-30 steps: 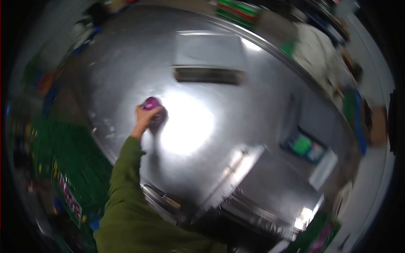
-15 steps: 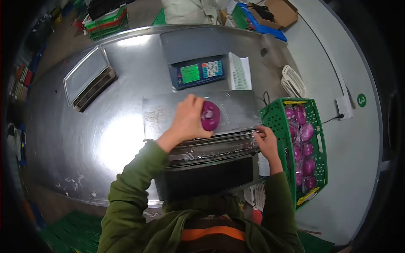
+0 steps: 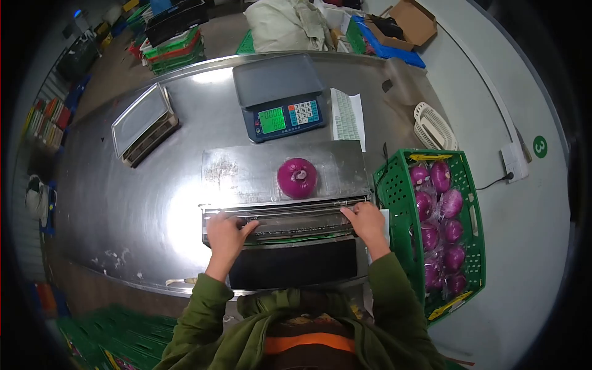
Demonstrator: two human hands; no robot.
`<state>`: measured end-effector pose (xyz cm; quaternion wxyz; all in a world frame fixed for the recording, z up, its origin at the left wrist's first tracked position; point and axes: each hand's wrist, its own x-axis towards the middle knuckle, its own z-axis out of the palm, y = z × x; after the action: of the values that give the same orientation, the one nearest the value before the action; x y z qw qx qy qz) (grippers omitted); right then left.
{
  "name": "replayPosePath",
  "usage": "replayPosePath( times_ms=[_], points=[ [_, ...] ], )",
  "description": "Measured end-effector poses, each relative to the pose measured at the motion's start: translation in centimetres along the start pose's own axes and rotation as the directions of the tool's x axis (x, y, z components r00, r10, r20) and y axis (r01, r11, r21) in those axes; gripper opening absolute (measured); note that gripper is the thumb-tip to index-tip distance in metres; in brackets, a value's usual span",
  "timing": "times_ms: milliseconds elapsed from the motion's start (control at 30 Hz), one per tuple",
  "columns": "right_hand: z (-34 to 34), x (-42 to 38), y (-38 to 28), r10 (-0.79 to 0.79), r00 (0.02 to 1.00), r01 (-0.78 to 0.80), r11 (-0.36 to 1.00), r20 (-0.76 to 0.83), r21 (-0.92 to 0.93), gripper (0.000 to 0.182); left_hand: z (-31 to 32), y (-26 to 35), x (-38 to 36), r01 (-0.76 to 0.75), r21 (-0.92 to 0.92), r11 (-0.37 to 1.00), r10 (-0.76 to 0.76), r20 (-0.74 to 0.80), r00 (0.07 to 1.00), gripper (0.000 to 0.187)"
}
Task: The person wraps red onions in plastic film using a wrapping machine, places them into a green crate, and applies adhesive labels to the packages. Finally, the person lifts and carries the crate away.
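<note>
Cling film (image 3: 290, 217) is gripped at both ends: left hand (image 3: 226, 229) at 9 o'clock, right hand (image 3: 365, 221) at 3. Red onion (image 3: 297, 177) sits on wrapping-machine plate (image 3: 240, 172), 12 o'clock of the hands, untouched. Green crate (image 3: 399, 191) w/ wrapped onions (image 3: 441, 209) is placed at 3 o'clock of the plate.

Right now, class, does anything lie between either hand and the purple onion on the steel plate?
Nothing visible does. The onion sits alone on the wrapper's flat plate. Both the left hand and the right hand rest on the film roll bar at the plate's near edge, with only bare metal between them and the onion.
</note>
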<state>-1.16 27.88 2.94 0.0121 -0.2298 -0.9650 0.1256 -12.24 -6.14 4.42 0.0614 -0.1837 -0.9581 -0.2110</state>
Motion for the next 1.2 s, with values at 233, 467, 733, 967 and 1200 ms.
replayPosePath(
  times_ms=[233,467,733,967,1200],
  points=[
    [-3.7,-2.7,2.3,-0.355,0.387,-0.919,-0.225,0.851,0.324,0.035,-3.6,-1.5,-0.6,0.798,-0.541,0.266,-0.123,0.802,0.585,0.028],
    [-12.5,11.0,-4.8,-0.316,0.932,-0.328,-0.531,0.176,0.781,0.038,-10.9,4.4,10.8,0.337,-0.848,-0.409,-0.122,0.418,0.9,0.037],
    [0.6,19.1,-3.7,-0.245,0.803,-0.471,0.298,0.544,0.83,0.046,7.6,2.5,16.4,-0.119,-0.591,0.798,0.25,0.144,0.957,0.042],
    [-2.7,17.8,-3.6,-0.232,0.569,-0.426,0.738,0.789,0.524,0.065,0.8,4.5,15.2,0.336,-0.629,0.701,0.231,0.647,0.727,0.054],
    [-2.7,15.1,0.5,-0.29,0.663,-0.198,0.821,0.69,0.535,0.067,2.3,1.7,11.5,0.698,-0.628,0.344,0.144,0.77,0.621,0.056]
  ],
)
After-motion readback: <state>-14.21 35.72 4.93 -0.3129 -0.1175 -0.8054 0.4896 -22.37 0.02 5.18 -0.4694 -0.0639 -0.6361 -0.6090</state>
